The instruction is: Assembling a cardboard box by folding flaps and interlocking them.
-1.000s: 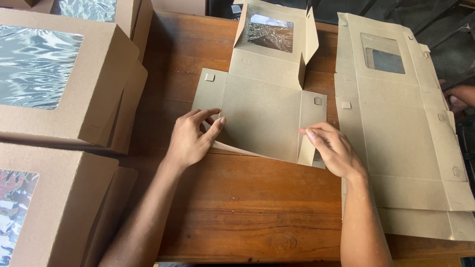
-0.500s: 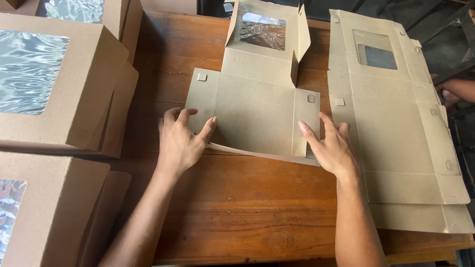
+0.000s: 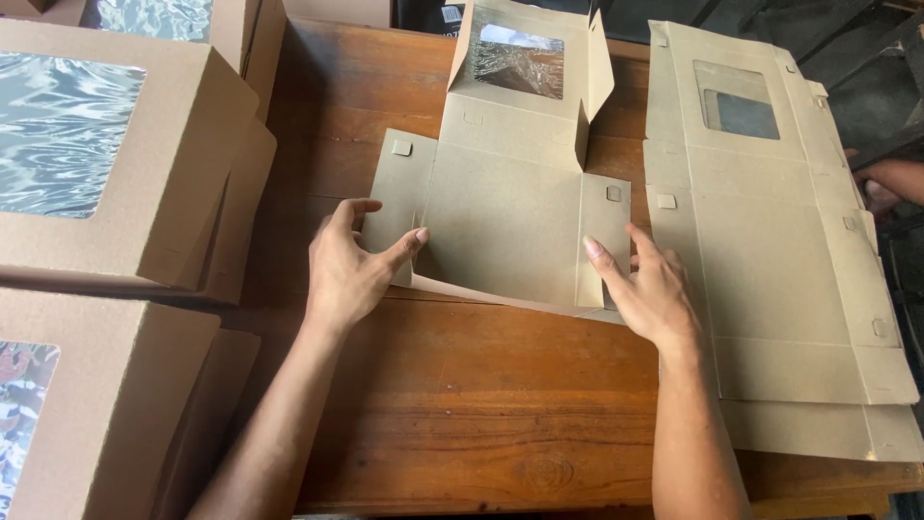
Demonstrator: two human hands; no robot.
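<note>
A brown cardboard box blank [image 3: 500,217] lies on the wooden table [image 3: 481,404], its windowed lid [image 3: 520,60] standing up at the far end. My left hand [image 3: 351,270] rests on the blank's left side flap, thumb on the base panel. My right hand [image 3: 650,289] presses on the right side flap near the front corner. The front flap is folded under and lifts slightly off the table. Both hands lie flat with fingers spread, gripping nothing.
A stack of flat windowed box blanks [image 3: 780,260] lies to the right. Assembled brown boxes with clear windows [image 3: 106,164] are piled at the left, another [image 3: 77,404] at the near left. Another person's hand [image 3: 881,183] shows at the right edge.
Both hands have shifted slightly on the side flaps, the left thumb moving onto the base panel. The blank stays in place.
</note>
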